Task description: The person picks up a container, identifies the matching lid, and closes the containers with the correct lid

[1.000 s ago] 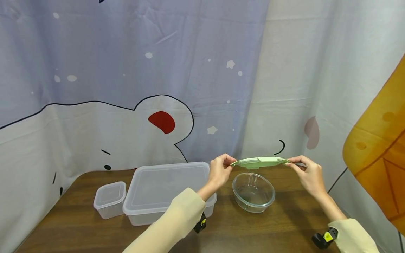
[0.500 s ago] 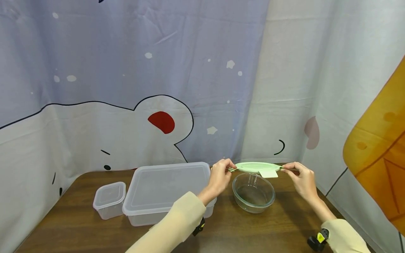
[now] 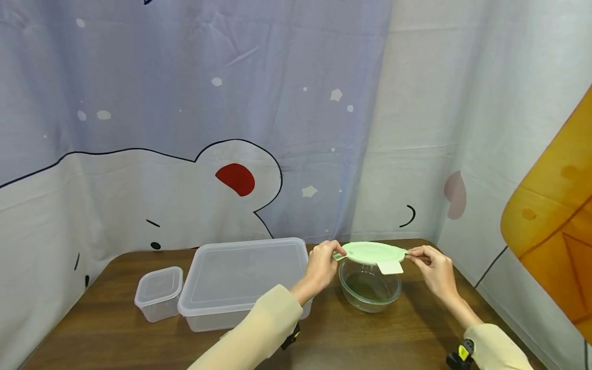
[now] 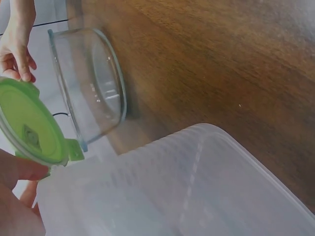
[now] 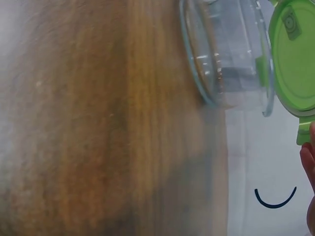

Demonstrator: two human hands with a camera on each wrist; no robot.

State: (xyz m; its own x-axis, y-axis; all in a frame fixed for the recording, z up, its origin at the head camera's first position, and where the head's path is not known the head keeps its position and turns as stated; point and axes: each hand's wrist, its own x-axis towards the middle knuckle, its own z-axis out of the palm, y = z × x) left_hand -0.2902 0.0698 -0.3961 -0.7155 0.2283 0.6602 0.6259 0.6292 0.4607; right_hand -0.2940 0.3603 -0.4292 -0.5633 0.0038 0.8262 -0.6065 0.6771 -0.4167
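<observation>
A round green lid (image 3: 372,252) with side flaps hangs level over the back of a round glass bowl (image 3: 370,297) in the head view. My left hand (image 3: 322,264) pinches the flap on the lid's left side. On the opposite side, my right hand (image 3: 435,270) pinches another flap between thumb and fingers. A front flap (image 3: 390,267) tilts down over the bowl's opening. From the left wrist view, the underside of the lid (image 4: 32,123) shows, apart from the rim of the bowl (image 4: 93,83). In the right wrist view, fingertips (image 5: 308,160) meet the lid's flap.
Left of the bowl stands a large lidded plastic container (image 3: 245,277), close by my left forearm. Beyond it is a small lidded plastic container (image 3: 159,293). All stand on a brown wooden table (image 3: 342,344), with a printed curtain (image 3: 324,128) behind.
Both hands have lowered the lid and drawn it nearer, from behind and above the bowl to over its back part. The lid's top face now shows more. The containers stay put.
</observation>
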